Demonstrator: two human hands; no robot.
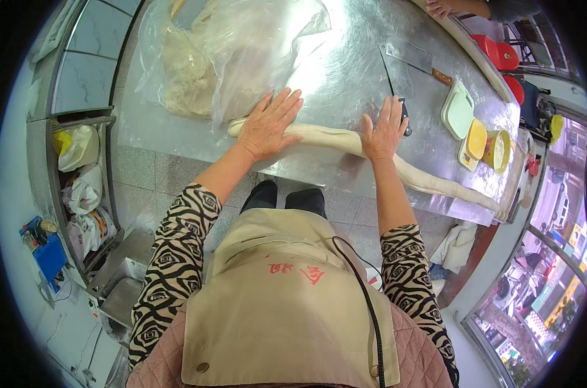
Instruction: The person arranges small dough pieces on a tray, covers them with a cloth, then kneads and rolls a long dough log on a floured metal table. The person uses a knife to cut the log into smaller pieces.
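A long rope of pale dough (332,138) lies along the near edge of the metal table, running from left of centre to the right corner. My left hand (269,125) rests on its left end, palm down with fingers spread. Farther right, my right hand (382,131) presses flat on the same rope, fingers stretched out. Behind my left hand sits a large mass of dough (241,55) under clear plastic sheeting. Just beyond my right hand lies a knife with a black handle (405,116), partly covered by the fingers.
A wooden-handled cleaver (413,57) lies farther back. To the right are a pale green scale (458,108), a yellow-topped scale (475,141) and a yellow tin (497,152). Another person's hand (439,8) touches a second dough rope (471,48). Shelves with bags (83,187) stand left.
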